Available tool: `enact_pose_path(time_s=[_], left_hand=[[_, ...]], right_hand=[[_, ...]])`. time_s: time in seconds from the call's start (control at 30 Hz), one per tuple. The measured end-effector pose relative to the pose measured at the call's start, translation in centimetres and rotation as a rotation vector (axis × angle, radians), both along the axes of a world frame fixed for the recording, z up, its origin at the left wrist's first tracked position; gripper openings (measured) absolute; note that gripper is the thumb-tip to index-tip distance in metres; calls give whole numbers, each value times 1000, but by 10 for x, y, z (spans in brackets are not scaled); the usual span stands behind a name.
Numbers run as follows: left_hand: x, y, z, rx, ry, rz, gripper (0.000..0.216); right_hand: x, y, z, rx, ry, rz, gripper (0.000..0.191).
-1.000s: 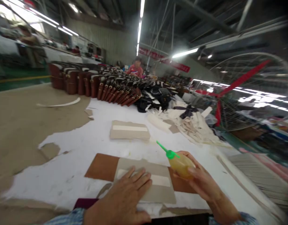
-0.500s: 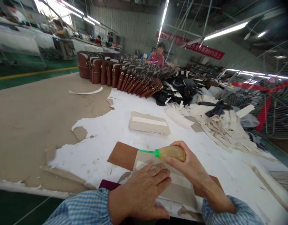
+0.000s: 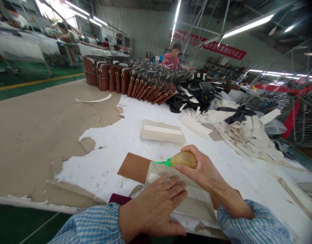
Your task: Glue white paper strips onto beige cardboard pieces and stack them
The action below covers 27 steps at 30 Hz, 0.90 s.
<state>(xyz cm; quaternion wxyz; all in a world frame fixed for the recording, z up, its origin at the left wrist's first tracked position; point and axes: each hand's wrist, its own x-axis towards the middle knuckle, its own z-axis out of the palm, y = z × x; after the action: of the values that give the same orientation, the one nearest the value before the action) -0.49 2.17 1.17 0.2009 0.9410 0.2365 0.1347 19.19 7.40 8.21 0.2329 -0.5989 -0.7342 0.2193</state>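
Note:
My right hand (image 3: 205, 171) grips a small amber squeeze bottle (image 3: 183, 159) with a green nozzle that points left, just over the top edge of a beige piece (image 3: 194, 205) with a white strip. My left hand (image 3: 156, 206) lies flat on that beige piece, fingers spread. The beige piece rests on a brown leather panel (image 3: 134, 167) on the white table cover.
A stack of like beige pieces (image 3: 163, 132) lies further back. Rows of brown bags (image 3: 128, 83), black bags and a heap of cream strips (image 3: 237, 132) fill the far table. Torn tan paper (image 3: 44, 125) covers the left. A person in red sits far behind. A fan cage stands right.
The bottle has tipped from nozzle-up to level and come down over the beige piece. My view has swung left and steadied. My left hand stays flat on the piece.

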Motion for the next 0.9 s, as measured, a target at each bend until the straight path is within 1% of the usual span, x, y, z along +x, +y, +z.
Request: enact_pose_path(time_s=[0.3, 0.57, 0.73, 0.9], left_hand=[[0, -1, -5, 19, -19, 5, 82], [1, 0, -3, 19, 2, 9, 82], [1, -1, -3, 37, 23, 13, 81], [1, 0, -5, 38, 43, -3, 82]], right_hand=[[-8, 6, 3, -1, -46, 38, 31], [-18, 11, 18, -43, -135, 21, 29], [-26, 14, 30, -43, -202, 2, 28], [-25, 16, 35, -73, -222, -2, 26]])
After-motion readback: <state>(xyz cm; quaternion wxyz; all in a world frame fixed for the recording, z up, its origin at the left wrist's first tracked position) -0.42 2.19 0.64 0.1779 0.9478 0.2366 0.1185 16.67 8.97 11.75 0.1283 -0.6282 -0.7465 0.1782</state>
